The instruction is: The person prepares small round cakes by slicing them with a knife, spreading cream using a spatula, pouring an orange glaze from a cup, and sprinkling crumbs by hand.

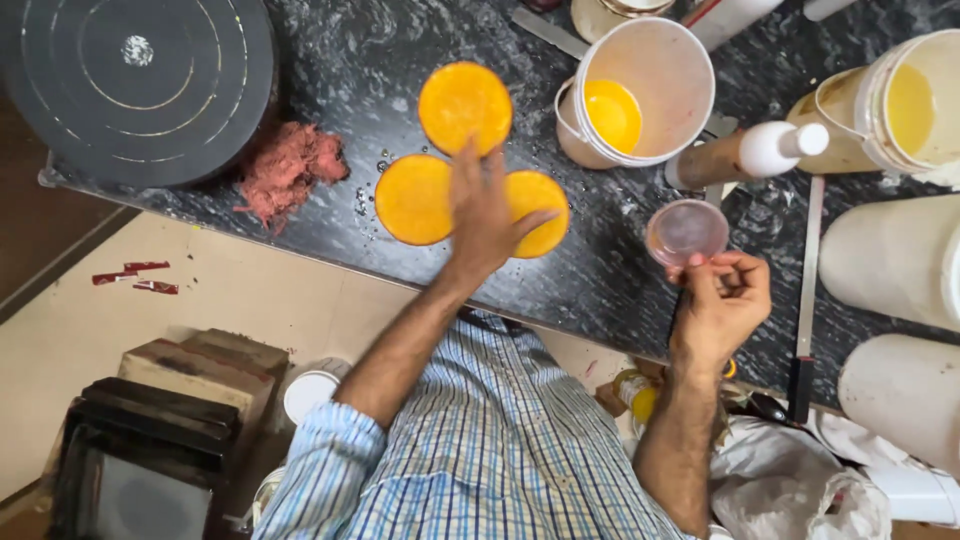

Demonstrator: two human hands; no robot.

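Left hand (485, 215) flat among orange discs (414, 199) (three); bucket (640, 90) beside.

Three flat orange discs lie close together on the dark speckled bench (330, 75), set in a triangle. The far disc (465, 105) is a full round, bright orange with a paler rim. The left disc (412, 200) lies nearer, whole and flat, its far edge almost touching the far disc. The right disc (540, 205) is partly covered by the left hand (485, 215), which lies flat across the gap between the three. To the right, the right hand (720, 300) pinches a small clear pinkish cup (686, 231) by its near rim; the cup looks empty and stands just above the bench.
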